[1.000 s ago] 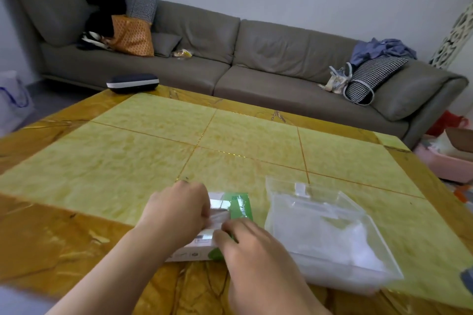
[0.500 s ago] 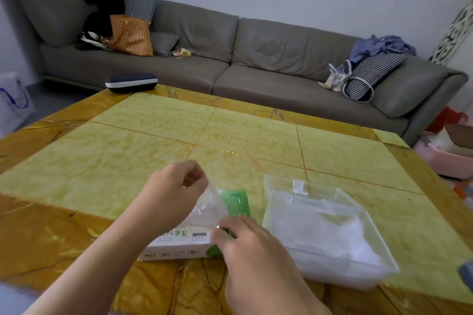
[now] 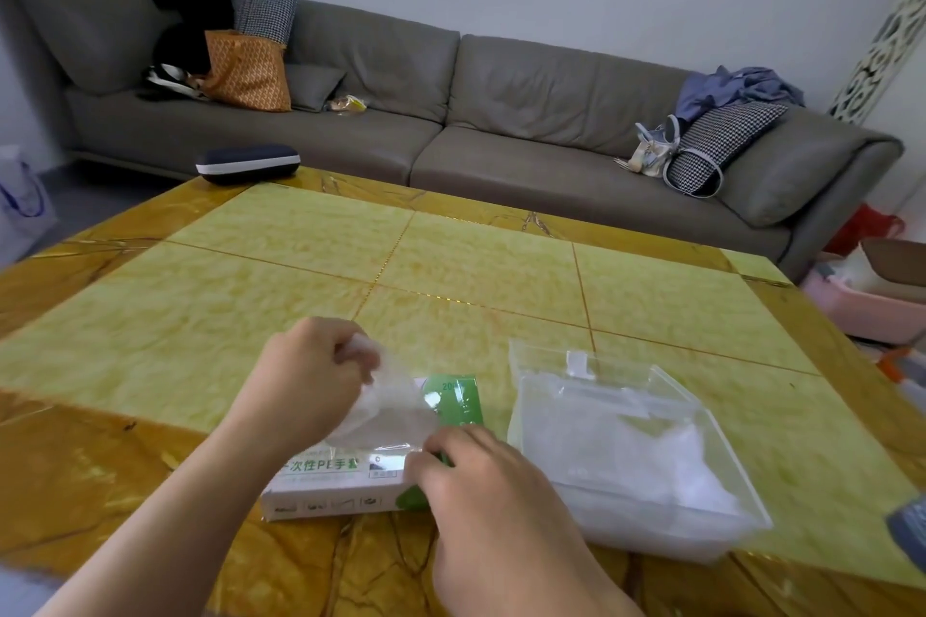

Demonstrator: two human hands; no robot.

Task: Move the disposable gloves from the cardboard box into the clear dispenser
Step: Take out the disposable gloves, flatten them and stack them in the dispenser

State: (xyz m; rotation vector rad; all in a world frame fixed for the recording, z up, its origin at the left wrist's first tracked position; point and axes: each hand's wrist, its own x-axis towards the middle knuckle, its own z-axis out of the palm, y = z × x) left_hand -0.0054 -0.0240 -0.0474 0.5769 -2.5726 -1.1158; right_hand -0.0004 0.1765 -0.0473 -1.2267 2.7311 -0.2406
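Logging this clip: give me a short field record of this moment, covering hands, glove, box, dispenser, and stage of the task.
left hand: pinches a clear glove and lifts it out of the cardboard box
right hand: holds down the box's near right end, fingers curled over it
cardboard box: white and green, flat on the table, left of the dispenser
clear dispenser: open-topped, whitish gloves already inside
glove position: above the box, not yet over the dispenser
stage: pulling a glove out, transfer not yet done
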